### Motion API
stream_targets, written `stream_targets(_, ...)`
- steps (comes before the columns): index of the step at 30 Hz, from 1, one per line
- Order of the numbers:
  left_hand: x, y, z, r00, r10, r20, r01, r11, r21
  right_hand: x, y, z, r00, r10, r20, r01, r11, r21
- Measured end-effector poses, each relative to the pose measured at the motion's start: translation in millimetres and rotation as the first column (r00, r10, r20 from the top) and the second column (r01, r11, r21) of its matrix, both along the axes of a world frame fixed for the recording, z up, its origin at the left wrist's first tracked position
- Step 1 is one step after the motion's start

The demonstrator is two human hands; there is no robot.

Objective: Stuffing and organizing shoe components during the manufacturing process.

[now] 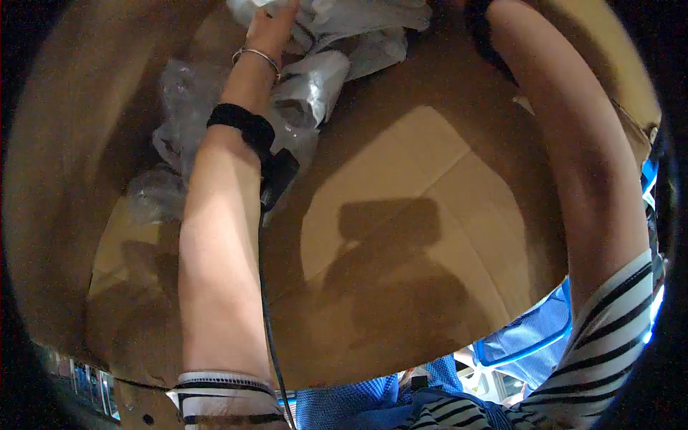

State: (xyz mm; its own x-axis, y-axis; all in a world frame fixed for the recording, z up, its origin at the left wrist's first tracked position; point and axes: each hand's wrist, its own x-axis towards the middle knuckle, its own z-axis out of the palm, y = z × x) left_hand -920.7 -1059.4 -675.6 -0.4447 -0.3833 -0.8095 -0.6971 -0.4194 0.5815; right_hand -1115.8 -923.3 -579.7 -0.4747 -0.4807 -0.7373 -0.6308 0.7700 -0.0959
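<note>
My left hand [272, 26] reaches to the top edge of the view, deep inside a large cardboard box [423, 158]. Its fingers are closed on crumpled clear plastic wrapping [358, 20], and the fingertips are partly covered by it. More of the loose plastic [188, 97] spreads below and to the left of my wrist, against the cardboard. A thin bracelet and a black strap with a small dark device [278, 175] circle my left wrist and forearm. My right arm stretches up along the right side of the box; its hand lies beyond the top edge.
The box's brown walls [64, 179] curve around both arms. A black cable [266, 308] runs down beside my left forearm. Past the near cardboard edge are a blue chair-like frame with mesh [527, 337] and blue fabric [347, 408]. Shadows fall on the cardboard.
</note>
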Motion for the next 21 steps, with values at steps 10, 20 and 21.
stream_targets(10, 62, -12, -34, 0.997, 0.076, 0.01, -0.076, 0.978, 0.196, 9, 27, -47, 0.988, 0.127, 0.088, -0.113, 0.982, -0.149)
stream_targets(20, 68, -35, -33, 0.902, -0.325, 0.282, 0.347, 0.937, -0.03, 97, 34, -32, 0.991, -0.132, -0.003, 0.13, 0.983, -0.129)
stream_targets(21, 67, -43, -44, 0.91, -0.315, 0.27, 0.334, 0.942, -0.026, 94, 30, -30, 0.99, -0.139, -0.032, 0.135, 0.984, -0.117)
